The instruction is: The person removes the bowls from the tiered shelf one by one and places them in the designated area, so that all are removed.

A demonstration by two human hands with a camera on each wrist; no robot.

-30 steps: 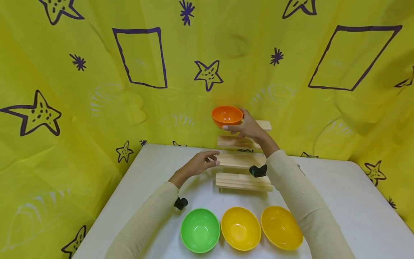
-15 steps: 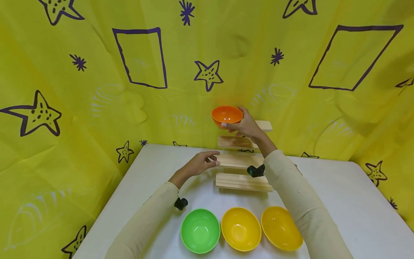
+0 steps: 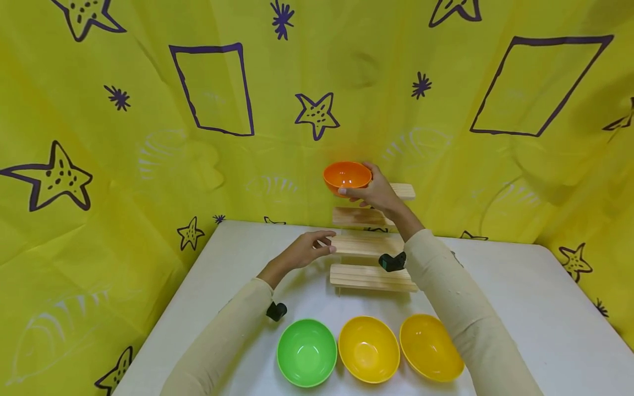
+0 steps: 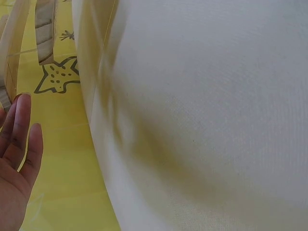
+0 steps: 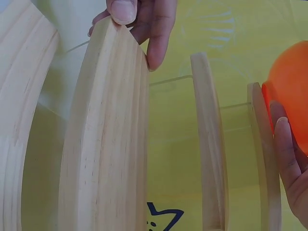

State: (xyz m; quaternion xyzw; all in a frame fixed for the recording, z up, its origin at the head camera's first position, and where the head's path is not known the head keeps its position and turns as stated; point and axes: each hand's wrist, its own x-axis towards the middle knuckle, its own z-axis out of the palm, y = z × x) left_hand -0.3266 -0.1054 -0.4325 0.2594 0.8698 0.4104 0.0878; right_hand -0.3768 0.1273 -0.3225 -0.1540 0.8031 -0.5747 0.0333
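In the head view an orange bowl [image 3: 346, 175] sits upright at the left end of the top board [image 3: 403, 191] of a stepped wooden stand. My right hand [image 3: 382, 197] holds its right side, thumb along the near wall and other fingers behind and below. The right wrist view shows the bowl's base [image 5: 294, 86] right at the top board [image 5: 264, 163]. My left hand [image 3: 303, 250] grips the left end of a lower board [image 3: 366, 245]; its thumb [image 5: 122, 10] lies over the corner, fingers along the far edge. In the left wrist view this hand [image 4: 17, 159] shows at the edge.
Near the front of the white table [image 3: 525, 308] stand a green bowl [image 3: 307, 352], a yellow bowl [image 3: 369, 350] and a darker yellow bowl [image 3: 430, 347] in a row. My right sleeve [image 3: 465, 308] overlaps the last one. A yellow patterned curtain [image 3: 277, 159] hangs close behind the stand.
The right hand's fingers and wrist have shifted very slightly round the orange bowl. Bowl, stand and left hand stay in place; the head view has tilted a little.
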